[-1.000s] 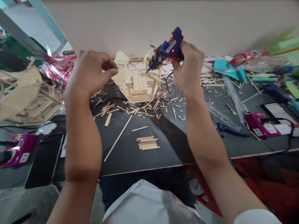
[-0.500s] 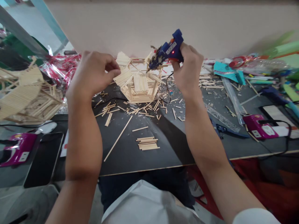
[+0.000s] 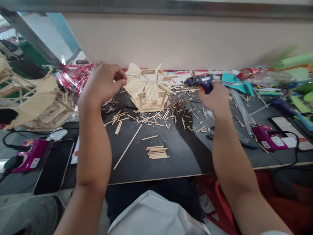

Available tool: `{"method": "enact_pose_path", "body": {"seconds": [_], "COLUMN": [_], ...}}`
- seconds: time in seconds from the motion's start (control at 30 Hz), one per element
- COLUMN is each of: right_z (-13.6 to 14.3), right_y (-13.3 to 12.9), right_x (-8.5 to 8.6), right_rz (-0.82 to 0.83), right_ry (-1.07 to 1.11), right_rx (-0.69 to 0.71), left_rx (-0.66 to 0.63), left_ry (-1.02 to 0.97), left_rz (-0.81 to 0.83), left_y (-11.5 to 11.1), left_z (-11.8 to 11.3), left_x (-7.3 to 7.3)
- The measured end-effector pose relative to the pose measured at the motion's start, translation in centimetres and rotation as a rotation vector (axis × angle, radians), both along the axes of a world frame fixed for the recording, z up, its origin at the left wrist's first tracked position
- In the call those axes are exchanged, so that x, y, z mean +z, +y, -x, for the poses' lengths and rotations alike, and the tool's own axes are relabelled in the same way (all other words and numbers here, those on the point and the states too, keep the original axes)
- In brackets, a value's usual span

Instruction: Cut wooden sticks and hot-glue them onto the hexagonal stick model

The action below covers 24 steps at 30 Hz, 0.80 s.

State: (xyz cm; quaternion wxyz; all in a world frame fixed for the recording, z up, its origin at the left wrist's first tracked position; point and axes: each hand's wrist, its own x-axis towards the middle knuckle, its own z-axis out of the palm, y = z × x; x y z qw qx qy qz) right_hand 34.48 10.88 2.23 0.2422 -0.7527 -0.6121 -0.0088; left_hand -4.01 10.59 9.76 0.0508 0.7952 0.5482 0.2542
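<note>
The right hand [image 3: 215,98] is clasped around a blue glue gun [image 3: 206,81], nozzle leftward, to the right of the wooden-stick model [image 3: 151,93] on the dark surface [image 3: 137,173]. The left hand [image 3: 104,83], fingers curled, lies at the model's left edge; whether its fingertips meet or grip cannot be told. Short sticks [image 3: 157,152] lie aligned in front.

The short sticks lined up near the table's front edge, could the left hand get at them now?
Probably yes. Nothing covers the short sticks, and the glue gun is in the right hand, off to one side. The left hand, up by the stick model, would have to come toward the body.
</note>
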Motion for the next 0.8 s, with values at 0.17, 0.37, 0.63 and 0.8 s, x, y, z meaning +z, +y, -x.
{"method": "enact_pose_path", "body": {"seconds": [0.17,0.37,0.63,0.8], "right_z": [-1.3,-0.4,6.1,11.5], "right_y": [-1.8,-2.9,-8.2,-10.7], "right_x": [-2.9,-3.9,-1.3,-2.9], "right_rz": [0.28,0.357,0.19,0.28], "right_ry": [-0.11,-0.285,0.114,0.188], "right_rx": [0.01,-0.018,0.563,0.997], "left_rx": [-0.208,-0.286,-0.305,-0.303], "left_ry": [0.047,0.035,-0.044,-0.039], "left_rz": [-0.024,-0.04,-0.024,0.018], "left_y": [-0.3,-0.8,-1.0,-1.6], "left_z": [-2.6,-5.3,-6.3,-6.7], "left_x": [-0.5,-1.4,-1.6,-1.3]}}
